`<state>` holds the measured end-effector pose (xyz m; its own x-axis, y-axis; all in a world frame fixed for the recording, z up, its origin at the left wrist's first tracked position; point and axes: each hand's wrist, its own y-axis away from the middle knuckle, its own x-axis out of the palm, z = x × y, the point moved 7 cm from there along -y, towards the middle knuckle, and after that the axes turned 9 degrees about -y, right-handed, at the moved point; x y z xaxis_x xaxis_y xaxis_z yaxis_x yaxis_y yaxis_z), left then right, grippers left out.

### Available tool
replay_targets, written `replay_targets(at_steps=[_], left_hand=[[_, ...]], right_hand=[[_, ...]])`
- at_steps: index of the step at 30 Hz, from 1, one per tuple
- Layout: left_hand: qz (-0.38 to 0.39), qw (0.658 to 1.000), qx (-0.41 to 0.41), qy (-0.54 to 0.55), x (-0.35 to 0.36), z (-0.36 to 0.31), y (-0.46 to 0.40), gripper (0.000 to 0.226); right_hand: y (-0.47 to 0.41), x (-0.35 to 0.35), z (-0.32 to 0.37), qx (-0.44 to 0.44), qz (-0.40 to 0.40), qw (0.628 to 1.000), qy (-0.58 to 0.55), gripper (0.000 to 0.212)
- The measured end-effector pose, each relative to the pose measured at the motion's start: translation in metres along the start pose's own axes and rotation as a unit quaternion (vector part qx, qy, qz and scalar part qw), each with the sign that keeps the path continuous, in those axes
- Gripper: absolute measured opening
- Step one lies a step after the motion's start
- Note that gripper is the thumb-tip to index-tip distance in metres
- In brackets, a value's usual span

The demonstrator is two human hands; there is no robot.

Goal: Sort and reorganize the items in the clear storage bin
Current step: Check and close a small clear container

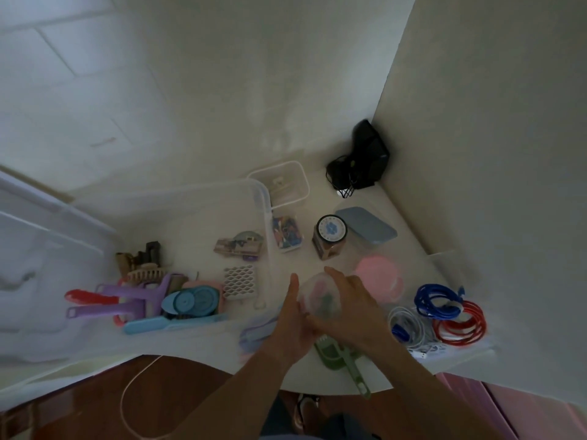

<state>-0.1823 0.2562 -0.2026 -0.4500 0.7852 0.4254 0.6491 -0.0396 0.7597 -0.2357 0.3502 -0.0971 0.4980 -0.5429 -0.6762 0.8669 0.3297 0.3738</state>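
Storage bin (260, 198), two hands (295, 315) holding one container (319, 296)

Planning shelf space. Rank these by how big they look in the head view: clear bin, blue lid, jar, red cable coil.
1. Clear bin, by far the largest.
2. Blue lid.
3. Red cable coil and jar look alike; the coil lies nearer the camera, so no ranking.

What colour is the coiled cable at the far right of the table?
Red, lying beside a blue coil. Seen in the head view, the only one.
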Motion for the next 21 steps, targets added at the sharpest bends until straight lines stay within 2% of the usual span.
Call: replay_targets(at_steps=[3, 6, 8, 11, 14, 17, 20, 21], left_hand=[[-0.091, 0.994, 0.045, -0.032, -0.009, -0.009, 0.0, 0.069], [-0.156, 0.978, 0.121, -0.063, -0.017, -0.024, 0.005, 0.043], [-0.196, 0.962, 0.154, -0.115, -0.024, -0.026, 0.003, 0.038], [-0.185, 0.956, 0.13, -0.188, -0.032, -0.019, -0.005, 0.069], [-0.158, 0.956, 0.102, -0.226, -0.023, -0.032, 0.012, 0.041], [-0.071, 0.958, 0.064, -0.27, -0.007, -0.04, 0.031, 0.045], [-0.064, 0.938, 0.063, -0.336, 0.001, -0.052, 0.054, 0.048], [-0.084, 0.932, 0.073, -0.344, -0.005, -0.049, 0.045, 0.049]], right_hand=[[-0.024, 0.005, 0.006, -0.035, -0.07, 0.997, 0.018, 0.101], [-0.05, 0.024, 0.0, -0.02, -0.069, 0.997, 0.03, 0.103], [-0.059, 0.039, -0.002, -0.025, -0.061, 0.996, 0.052, 0.097], [-0.064, 0.055, -0.005, -0.028, -0.055, 0.997, 0.052, 0.089], [-0.067, 0.07, -0.013, -0.03, -0.03, 0.998, 0.047, 0.091], [-0.07, 0.085, -0.026, -0.031, 0.015, 0.999, 0.027, 0.097], [-0.071, 0.088, -0.037, -0.024, 0.025, 0.999, 0.025, 0.097], [-0.069, 0.087, -0.038, -0.022, 0.026, 0.999, 0.027, 0.095]])
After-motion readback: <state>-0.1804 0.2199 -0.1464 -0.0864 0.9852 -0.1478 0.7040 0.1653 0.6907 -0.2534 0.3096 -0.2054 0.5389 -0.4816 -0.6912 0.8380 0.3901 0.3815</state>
